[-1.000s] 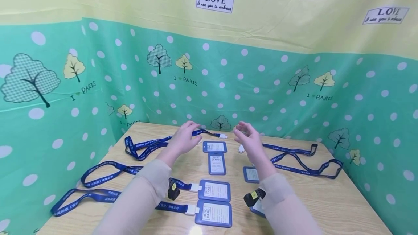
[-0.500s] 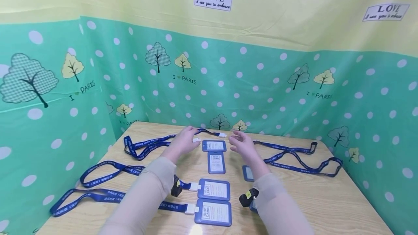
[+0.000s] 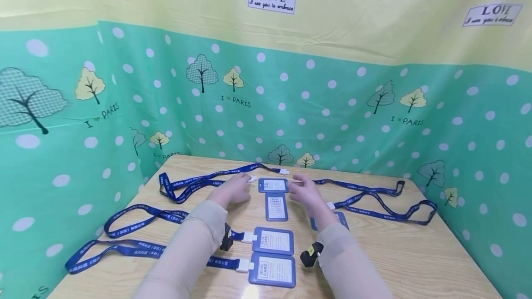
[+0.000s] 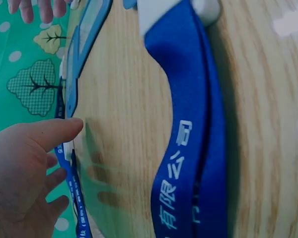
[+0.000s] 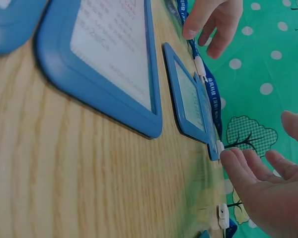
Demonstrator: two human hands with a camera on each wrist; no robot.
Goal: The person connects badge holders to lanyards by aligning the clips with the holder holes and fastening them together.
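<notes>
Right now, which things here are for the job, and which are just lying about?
Probably for the job:
card badges, two with straps on, two in the middle without
blue straps
white clips on the strap ends

Seem just there:
wooden table underneath
printed curtain behind
black wrist gadgets

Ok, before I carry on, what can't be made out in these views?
- Head: the middle of the right-side badge holder, hidden by the right forearm.
- Head: a stretch of the nearest lanyard, behind the left sleeve.
- Left wrist: most of the right hand, cut off by the top edge.
- Left wrist: part of the big white clip, cut off by the top edge.
- Right wrist: small print on the large near card, blurred.
</notes>
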